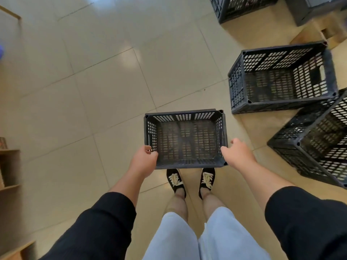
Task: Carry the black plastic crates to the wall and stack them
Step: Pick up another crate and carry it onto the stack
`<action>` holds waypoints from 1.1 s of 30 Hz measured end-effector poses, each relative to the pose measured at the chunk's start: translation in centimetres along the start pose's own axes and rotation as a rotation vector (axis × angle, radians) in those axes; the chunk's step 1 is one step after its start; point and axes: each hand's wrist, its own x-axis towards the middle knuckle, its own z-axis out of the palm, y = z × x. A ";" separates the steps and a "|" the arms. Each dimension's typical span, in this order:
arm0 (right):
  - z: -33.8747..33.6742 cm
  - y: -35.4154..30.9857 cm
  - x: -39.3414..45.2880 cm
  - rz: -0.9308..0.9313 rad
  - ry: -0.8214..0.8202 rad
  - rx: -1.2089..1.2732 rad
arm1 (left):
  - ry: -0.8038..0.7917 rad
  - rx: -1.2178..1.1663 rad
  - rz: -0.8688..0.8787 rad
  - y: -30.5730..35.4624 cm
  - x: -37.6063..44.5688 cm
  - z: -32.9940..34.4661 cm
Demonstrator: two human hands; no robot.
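A black perforated plastic crate (185, 138) hangs upright in front of me above my shoes. My left hand (144, 159) grips its left short side near the rim, fingers curled over the edge. My right hand (237, 152) holds the right short side, thumb raised beside the wall. To the right, another black crate (281, 77) stands on the tiled floor. A further crate (319, 139) sits at the right edge, partly cut off. Two more crates (242, 7) show at the top right.
Pale floor tiles (93, 81) spread out to the left and ahead. A wooden shelf unit (9, 167) stands at the left edge. Something brown, like cardboard (319, 32), lies at the top right behind the crates. No wall is in view.
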 end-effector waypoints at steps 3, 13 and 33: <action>3.5 0.6 5.3 0.017 -0.007 -0.001 | -0.005 -0.014 -0.030 -1.0 5.5 2.4; 12.7 4.5 20.7 0.156 0.026 0.017 | 0.063 0.040 -0.116 -7.3 22.5 6.7; 19.5 7.4 34.8 0.214 0.251 0.250 | 0.148 -0.296 -0.280 -13.1 39.3 10.6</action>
